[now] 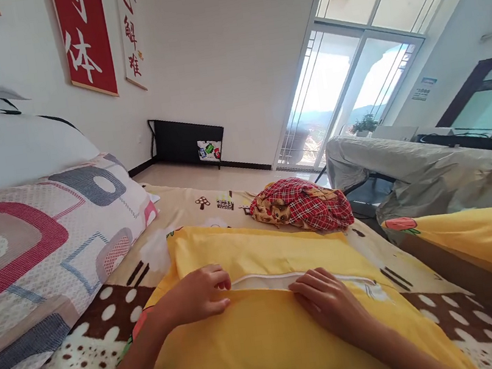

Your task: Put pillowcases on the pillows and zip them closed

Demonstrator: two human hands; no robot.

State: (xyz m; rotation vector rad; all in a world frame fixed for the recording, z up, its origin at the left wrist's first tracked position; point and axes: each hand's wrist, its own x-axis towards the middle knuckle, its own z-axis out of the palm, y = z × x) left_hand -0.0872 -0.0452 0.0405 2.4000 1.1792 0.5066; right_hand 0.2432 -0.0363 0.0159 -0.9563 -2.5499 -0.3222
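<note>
A yellow pillowcase (270, 347) lies on the bed in front of me, with a white zipper line (264, 280) running across it between my hands. My left hand (195, 295) rests on the yellow cloth at the zipper's left end, fingers curled and pinched together at the seam. My right hand (325, 299) lies on the cloth by the zipper's right part, fingers bent down and pressing the fabric edge.
A red checked cloth bundle (302, 204) sits beyond the pillowcase. A patterned pillow (42, 246) lies at left. The brown-and-cream bedsheet (110, 328) is underneath. A grey-covered sofa (429, 175) and another yellow cloth (480, 236) are at right, a glass door (344, 96) behind.
</note>
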